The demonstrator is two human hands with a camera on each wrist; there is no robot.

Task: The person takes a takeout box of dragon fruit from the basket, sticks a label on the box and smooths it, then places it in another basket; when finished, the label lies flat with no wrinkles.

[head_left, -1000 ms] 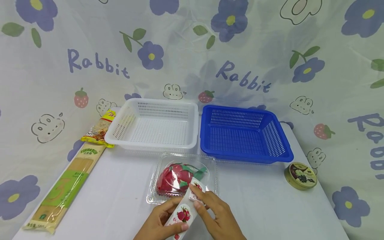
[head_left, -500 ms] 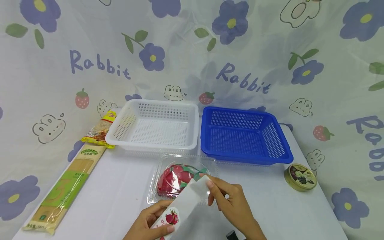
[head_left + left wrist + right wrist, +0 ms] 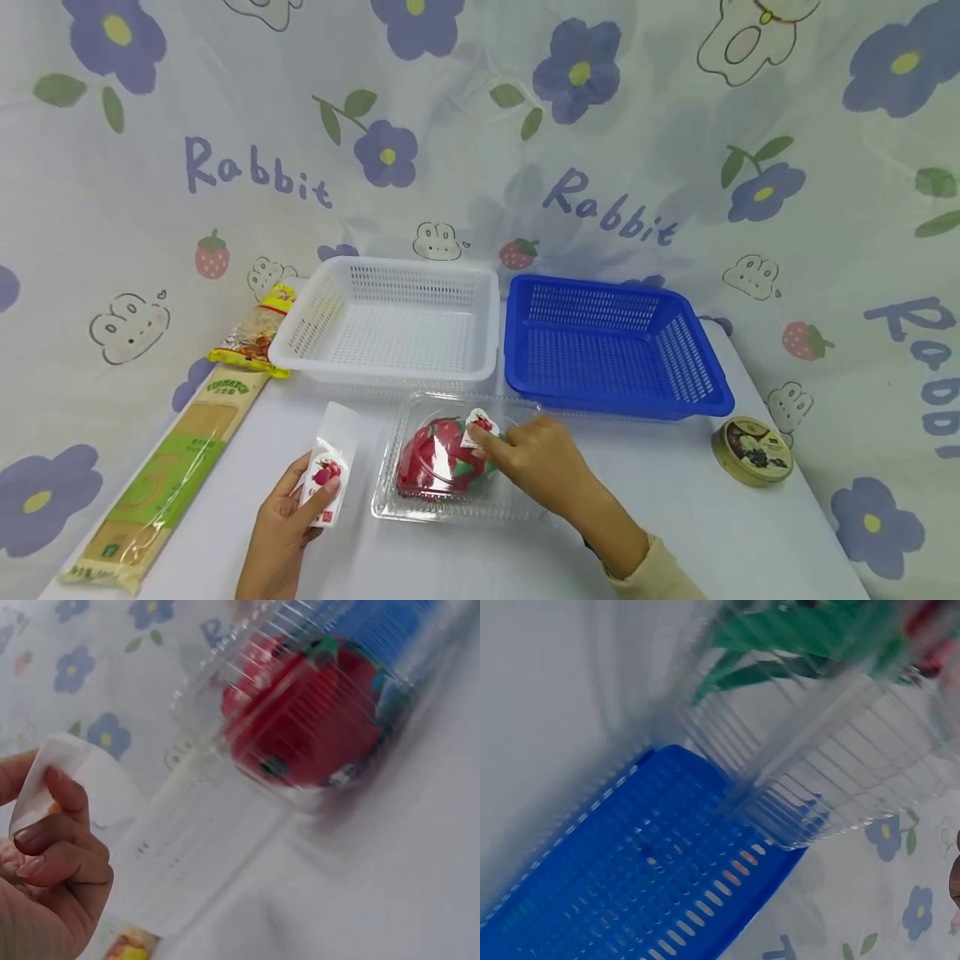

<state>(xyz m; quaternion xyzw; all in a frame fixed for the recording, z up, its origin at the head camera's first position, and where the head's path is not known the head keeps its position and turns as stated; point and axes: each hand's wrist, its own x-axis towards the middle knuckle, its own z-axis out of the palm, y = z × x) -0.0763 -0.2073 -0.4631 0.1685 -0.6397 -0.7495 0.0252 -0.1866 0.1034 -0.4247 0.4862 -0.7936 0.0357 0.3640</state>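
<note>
My left hand (image 3: 281, 517) pinches a white strip of stickers (image 3: 327, 475) with a dragon fruit print, left of the box; the left wrist view shows the fingers curled about the strip's white paper (image 3: 82, 780). On the table stands a closed clear plastic box (image 3: 386, 492) with a red dragon fruit (image 3: 435, 458) and green leaves inside. Over its lid, my right hand (image 3: 543, 462) holds a single dragon fruit sticker (image 3: 482, 423) at the index fingertip. Whether the sticker touches the lid, I cannot tell. Only a sliver of that hand enters the right wrist view.
Behind the box stand a white basket (image 3: 390, 371) and a blue basket (image 3: 600, 400). Along the left lie a noodle pack (image 3: 168, 467) and a yellow snack bag (image 3: 258, 333). A round gold tin (image 3: 752, 451) sits at the right edge. A patterned curtain hangs behind.
A sticker has come off the strip into my right hand, which has moved over the box lid. My left hand has drawn back to the left with the strip.
</note>
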